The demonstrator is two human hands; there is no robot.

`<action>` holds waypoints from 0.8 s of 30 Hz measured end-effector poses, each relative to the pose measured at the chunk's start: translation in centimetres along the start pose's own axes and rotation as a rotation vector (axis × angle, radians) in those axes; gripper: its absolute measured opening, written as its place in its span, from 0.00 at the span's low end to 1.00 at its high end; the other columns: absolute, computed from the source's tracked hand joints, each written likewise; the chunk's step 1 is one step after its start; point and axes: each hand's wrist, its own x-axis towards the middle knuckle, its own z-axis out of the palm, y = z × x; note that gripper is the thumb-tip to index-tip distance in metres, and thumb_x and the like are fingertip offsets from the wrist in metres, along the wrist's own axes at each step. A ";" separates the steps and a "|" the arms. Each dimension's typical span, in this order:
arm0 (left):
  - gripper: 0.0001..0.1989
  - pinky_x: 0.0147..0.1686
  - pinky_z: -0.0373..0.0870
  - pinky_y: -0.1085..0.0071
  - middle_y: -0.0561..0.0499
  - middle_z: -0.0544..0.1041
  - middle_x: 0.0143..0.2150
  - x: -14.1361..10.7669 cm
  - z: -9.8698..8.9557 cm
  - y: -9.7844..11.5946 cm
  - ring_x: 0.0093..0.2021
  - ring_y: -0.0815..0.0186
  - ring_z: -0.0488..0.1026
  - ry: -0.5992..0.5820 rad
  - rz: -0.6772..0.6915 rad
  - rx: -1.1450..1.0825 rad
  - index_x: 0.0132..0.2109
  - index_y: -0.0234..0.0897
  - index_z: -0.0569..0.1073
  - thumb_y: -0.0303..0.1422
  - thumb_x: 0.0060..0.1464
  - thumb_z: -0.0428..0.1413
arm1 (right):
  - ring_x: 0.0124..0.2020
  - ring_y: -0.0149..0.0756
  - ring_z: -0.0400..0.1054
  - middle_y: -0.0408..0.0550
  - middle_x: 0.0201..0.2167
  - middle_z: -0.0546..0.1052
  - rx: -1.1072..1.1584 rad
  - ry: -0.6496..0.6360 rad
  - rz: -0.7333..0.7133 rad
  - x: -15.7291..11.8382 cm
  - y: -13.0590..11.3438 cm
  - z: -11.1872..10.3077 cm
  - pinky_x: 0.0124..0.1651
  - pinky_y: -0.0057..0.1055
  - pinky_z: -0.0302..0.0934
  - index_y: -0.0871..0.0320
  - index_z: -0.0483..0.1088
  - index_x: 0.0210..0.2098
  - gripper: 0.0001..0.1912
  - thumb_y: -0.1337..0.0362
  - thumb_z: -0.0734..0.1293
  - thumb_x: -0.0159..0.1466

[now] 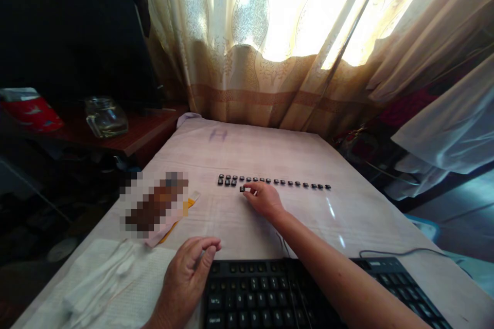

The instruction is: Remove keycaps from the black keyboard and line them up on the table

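Observation:
A black keyboard [250,298] lies at the near edge of the table, with keycaps in its main rows and gaps along its upper rows. My left hand [189,272] rests at its upper left corner, fingers curled toward the thumb; what they may hold is hidden. Farther off, my right hand [262,198] pinches a small black keycap [242,189] between thumb and fingers, at or just above the cloth. Beyond it, a row of loose black keycaps [276,181] runs across the table. A few more keycaps [227,182] form a shorter second row at its left end.
A pale cloth [270,149] covers the table. At left lie a white towel [104,277] and a blurred-out item with a yellow-edged strap [191,203]. The keyboard's cable [405,252] trails right. A glass jar [106,115] stands on a side desk; curtains [247,82] hang behind.

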 end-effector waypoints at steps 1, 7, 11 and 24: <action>0.11 0.38 0.77 0.72 0.50 0.81 0.34 -0.1 0.1 0.0 0.37 0.65 0.79 -0.004 0.009 0.001 0.40 0.43 0.78 0.39 0.61 0.51 | 0.37 0.37 0.73 0.44 0.34 0.80 -0.010 0.003 0.009 0.3 0.0 0.1 0.43 0.30 0.62 0.51 0.77 0.44 0.13 0.63 0.67 0.60; 0.10 0.38 0.77 0.73 0.51 0.81 0.35 -0.2 0.5 0.0 0.37 0.66 0.79 -0.011 0.041 0.001 0.41 0.43 0.77 0.36 0.61 0.52 | 0.39 0.37 0.73 0.45 0.37 0.80 -0.058 0.003 0.040 1.4 0.1 0.5 0.43 0.29 0.61 0.51 0.77 0.46 0.14 0.61 0.66 0.61; 0.09 0.38 0.77 0.75 0.52 0.81 0.35 0.0 0.5 0.1 0.36 0.67 0.79 -0.005 0.056 0.012 0.41 0.44 0.77 0.36 0.61 0.52 | 0.38 0.37 0.73 0.45 0.37 0.81 -0.077 -0.002 0.053 1.7 0.0 0.9 0.42 0.29 0.61 0.51 0.77 0.46 0.14 0.61 0.65 0.62; 0.08 0.37 0.77 0.74 0.51 0.80 0.34 -0.1 0.5 0.4 0.35 0.66 0.79 -0.019 0.046 0.030 0.39 0.43 0.78 0.35 0.59 0.53 | 0.39 0.36 0.73 0.44 0.37 0.81 -0.098 -0.024 0.054 2.2 0.0 0.8 0.41 0.28 0.62 0.50 0.76 0.47 0.15 0.60 0.65 0.62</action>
